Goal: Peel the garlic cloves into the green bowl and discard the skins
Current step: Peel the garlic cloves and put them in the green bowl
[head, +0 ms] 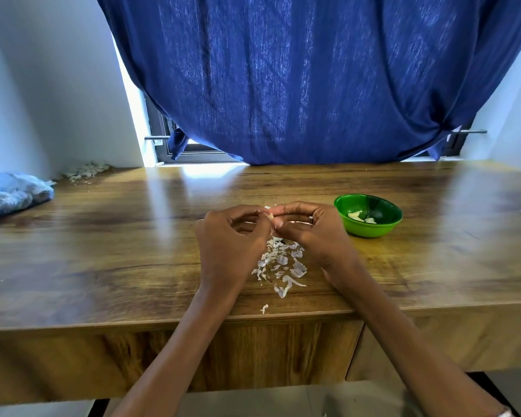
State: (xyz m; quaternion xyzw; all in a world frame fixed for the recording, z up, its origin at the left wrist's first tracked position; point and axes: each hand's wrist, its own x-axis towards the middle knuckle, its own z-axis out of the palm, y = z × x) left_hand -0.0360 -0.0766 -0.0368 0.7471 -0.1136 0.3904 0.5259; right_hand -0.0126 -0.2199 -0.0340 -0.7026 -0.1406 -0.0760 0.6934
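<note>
Both hands raised over the counter (pixel 103 251), pinching one garlic clove (pixel 269 217)

Left hand (pixel 229 236) and right hand (pixel 306 228) meet fingertip to fingertip, wrists bent, each grip curled on the clove; green bowl (pixel 387 228) sits right of the grip, skins (pixel 280 263) lie directly beneath it.

**Both hands on one clove, above the skins**

The left hand (pixel 230 233) and right hand (pixel 306 228) meet fingertip to fingertip, pinching a garlic clove (pixel 269 216) between them. Directly under the hands, a pile of skins (pixel 282 264) lies on the wooden table (pixel 103 251). Right of the hands, near but apart, sits the green bowl (pixel 368 215) holding a few peeled cloves (pixel 361 217).
</note>
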